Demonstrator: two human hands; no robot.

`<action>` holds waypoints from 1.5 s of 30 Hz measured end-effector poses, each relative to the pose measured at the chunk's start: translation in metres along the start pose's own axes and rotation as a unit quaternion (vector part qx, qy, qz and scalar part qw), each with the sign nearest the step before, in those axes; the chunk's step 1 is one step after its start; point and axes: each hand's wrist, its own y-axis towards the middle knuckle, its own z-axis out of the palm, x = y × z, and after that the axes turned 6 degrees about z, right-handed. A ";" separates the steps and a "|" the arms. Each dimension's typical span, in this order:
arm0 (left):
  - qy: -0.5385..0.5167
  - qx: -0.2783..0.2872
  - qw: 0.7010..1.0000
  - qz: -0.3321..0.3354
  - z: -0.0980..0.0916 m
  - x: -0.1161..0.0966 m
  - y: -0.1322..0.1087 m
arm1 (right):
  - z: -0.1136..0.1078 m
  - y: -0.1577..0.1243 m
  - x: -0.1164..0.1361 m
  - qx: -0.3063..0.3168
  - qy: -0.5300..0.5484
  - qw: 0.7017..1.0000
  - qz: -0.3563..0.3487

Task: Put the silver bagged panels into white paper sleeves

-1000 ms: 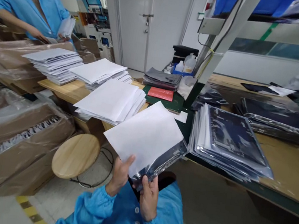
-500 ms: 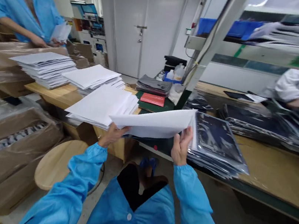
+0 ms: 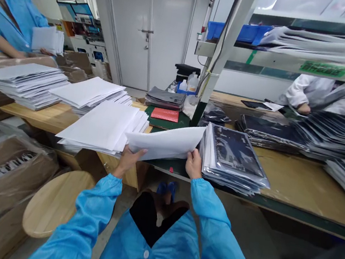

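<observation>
Holding a white sheet (image 3: 165, 143) out nearly flat in front of you, you have your left hand (image 3: 129, 160) clamped on its near left corner, thumb on top, and your right hand (image 3: 193, 164) closed on its near right corner. The two hands sit apart, one at each end of the near edge.

From the head camera (the only view here), the sheet hangs over the near edge of the bench (image 3: 312, 189). It lies between a fanned pile of white paper (image 3: 101, 125) on your left and a stack of dark bags (image 3: 236, 156) on your right. Its far right corner comes up against that stack, though you cannot tell whether they touch.

Behind the sheet a red pad (image 3: 164, 114) lies on the bench. A round wooden stool (image 3: 54, 200) stands low on your left, beside your left sleeve. A person in a blue coat (image 3: 0, 21) stands at the far left, and a white sleeve (image 3: 301, 94) rests on the bench at the far right.
</observation>
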 end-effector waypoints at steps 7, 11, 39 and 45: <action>0.057 -0.033 0.998 0.023 0.006 0.013 -0.005 | -0.002 -0.001 0.005 -0.029 -0.009 0.999 0.020; 0.110 0.000 0.994 -0.008 0.002 0.027 -0.014 | -0.002 -0.006 -0.003 -0.004 -0.055 0.996 0.073; -0.201 0.060 0.886 -0.415 -0.020 -0.002 -0.080 | -0.053 -0.124 0.007 0.013 0.251 0.914 0.320; -0.169 0.068 0.925 -0.334 -0.022 -0.004 -0.074 | -0.067 -0.118 0.005 0.147 0.287 0.888 0.326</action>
